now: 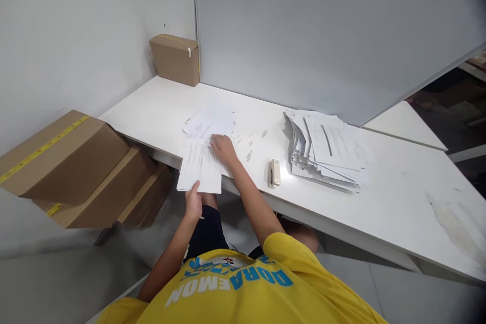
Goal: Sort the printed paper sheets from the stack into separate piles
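On the white worktop (159, 111), near its front edge, a sheet of paper (200, 167) sticking out a little over the edge. Left hand (193, 202) at the bottom edge of that sheet, fingers closed on it in a pinch. Right hand (224, 149) lying flat on the top right part of the same sheet, fingers spread open and pressing down, holding nothing. Just behind the sheet, a small loose pile of papers (210, 121), touching or almost touching it. A few tiny paper scraps (248, 154) to the right of the right hand. A small cream stapler (274, 173) further right, near the front edge, apart from the hands. A big messy stack of papers (328, 149) just beside the stapler. A brown box (175, 58) in the far corner against the wall. More brown boxes (72, 162) stacked low on the left, beside the worktop.
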A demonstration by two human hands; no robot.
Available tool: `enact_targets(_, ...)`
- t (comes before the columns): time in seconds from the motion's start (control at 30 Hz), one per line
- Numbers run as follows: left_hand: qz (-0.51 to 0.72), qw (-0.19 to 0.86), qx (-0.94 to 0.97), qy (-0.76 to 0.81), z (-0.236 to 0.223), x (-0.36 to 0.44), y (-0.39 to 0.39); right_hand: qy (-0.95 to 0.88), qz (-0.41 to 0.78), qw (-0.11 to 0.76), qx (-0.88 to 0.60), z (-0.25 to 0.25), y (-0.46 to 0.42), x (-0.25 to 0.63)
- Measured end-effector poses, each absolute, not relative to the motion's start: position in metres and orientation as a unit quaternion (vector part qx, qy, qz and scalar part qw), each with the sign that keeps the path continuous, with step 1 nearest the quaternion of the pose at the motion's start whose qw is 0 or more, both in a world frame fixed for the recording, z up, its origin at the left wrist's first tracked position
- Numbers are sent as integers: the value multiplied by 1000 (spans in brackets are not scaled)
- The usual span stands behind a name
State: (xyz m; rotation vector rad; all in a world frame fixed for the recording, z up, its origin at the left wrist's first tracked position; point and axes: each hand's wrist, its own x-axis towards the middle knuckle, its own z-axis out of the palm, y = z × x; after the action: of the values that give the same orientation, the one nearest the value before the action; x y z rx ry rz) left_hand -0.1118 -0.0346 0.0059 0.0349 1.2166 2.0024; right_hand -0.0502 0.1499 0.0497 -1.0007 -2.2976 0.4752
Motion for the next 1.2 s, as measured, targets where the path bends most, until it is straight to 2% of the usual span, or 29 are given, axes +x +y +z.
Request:
enact_targets(0.23,748,355,62,558,5,-151,-49,-871,258,274,-315,51,149,-44)
enact_targets(0.33,743,349,73,567,5,-160,-51,-840,221,297,-397,51,150,-44)
enact_targets(0.43,729,353,71,582,9,-162,-51,-816,210,280,-460,51,150,-42)
enact_targets(0.8,736,381,134,543,24,-155,-44,-797,206,281,-493,52,143,-32)
enact_targets(0.87,741,342,135,562,29,-155,-47,-792,203,297,-494,53,142,-32)
enact_targets(0.97,740,301,164,579,45,-154,-65,-772,210,374,-470,55,134,-29)
enact_targets(1.07,708,362,201,572,67,-153,-96,-744,328,399,-425,59,112,-21)
enact_targets(1.2,696,403,214,554,92,-143,-121,-677,611,287,-291,69,58,11)
